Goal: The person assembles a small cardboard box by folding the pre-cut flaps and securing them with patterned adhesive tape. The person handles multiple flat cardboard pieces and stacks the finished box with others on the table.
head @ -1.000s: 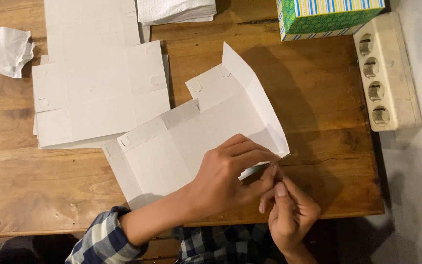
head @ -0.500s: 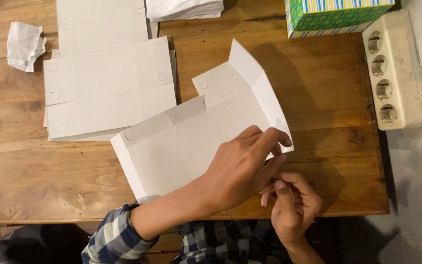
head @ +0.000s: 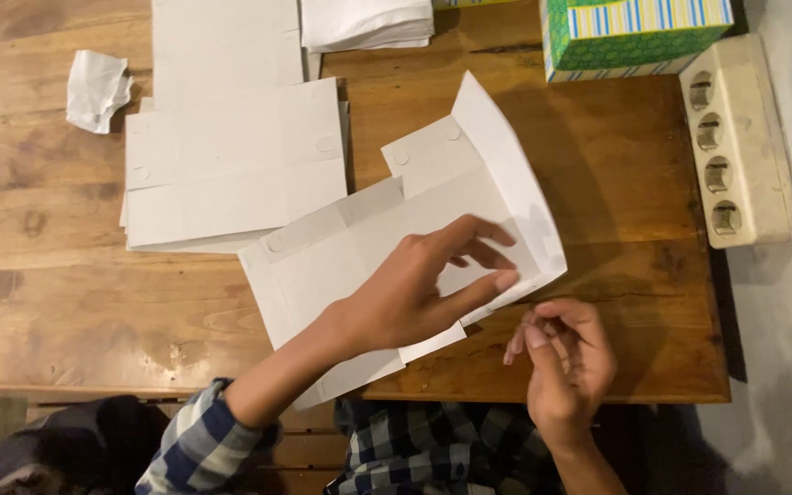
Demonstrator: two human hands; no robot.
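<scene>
A large white card sheet [head: 341,257] with creases and round marks lies slanted on the wooden table [head: 93,312]. Its right flap [head: 497,156] stands folded up. My left hand [head: 414,293], reaching out of a plaid sleeve, rests on the sheet near its right edge with fingers spread; the thumb lies along the lower edge. My right hand [head: 566,362] hovers just off the sheet's lower right corner, over the table's front edge. Its fingertips are curled together, and I cannot make out anything between them.
A stack of flat white card sheets [head: 231,165] lies at the back left, with a crumpled paper ball [head: 96,87] beyond it. Folded white paper [head: 368,23] and a green striped tissue box [head: 634,37] sit at the back. A cream power strip [head: 735,147] lies along the right edge.
My two hands were together over a small pale strip at the sheet's corner. Now they are apart; my left hand has spread its fingers on the sheet, and the strip is out of sight.
</scene>
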